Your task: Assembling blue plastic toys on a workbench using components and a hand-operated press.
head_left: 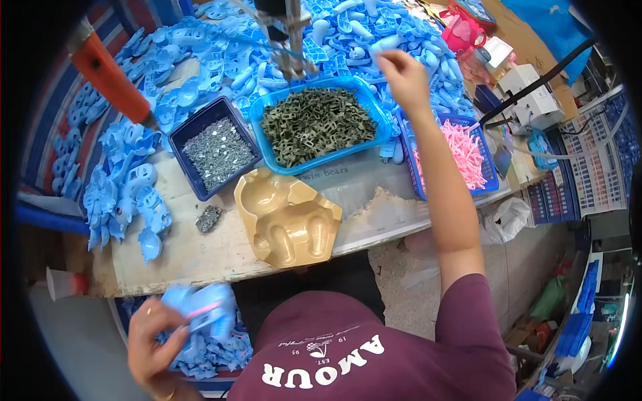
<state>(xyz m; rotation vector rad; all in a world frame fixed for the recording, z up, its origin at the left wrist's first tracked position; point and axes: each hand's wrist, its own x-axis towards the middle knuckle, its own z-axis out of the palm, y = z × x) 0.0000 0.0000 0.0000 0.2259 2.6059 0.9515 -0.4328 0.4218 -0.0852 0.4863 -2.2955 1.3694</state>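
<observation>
Head view: at eight o'clock, the left hand [152,337] is at a blurred blue piece [212,311] above heaped parts [212,354]; gripping or releasing, I cannot tell. The step looks like setting one aside while fetching another. At one o'clock, the right hand [406,80] curls its fingers by the pile [348,33], tips indistinct, grip unclear; next likely calls for picking one free.

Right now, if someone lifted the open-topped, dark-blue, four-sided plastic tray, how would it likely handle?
The tray is probably heavy for its size, given the many small silvery metal-looking pieces spread inside. Its straight-edged form suggests it would stay fairly stiff. With no lid on, it could spill some pieces if tilted.
</observation>
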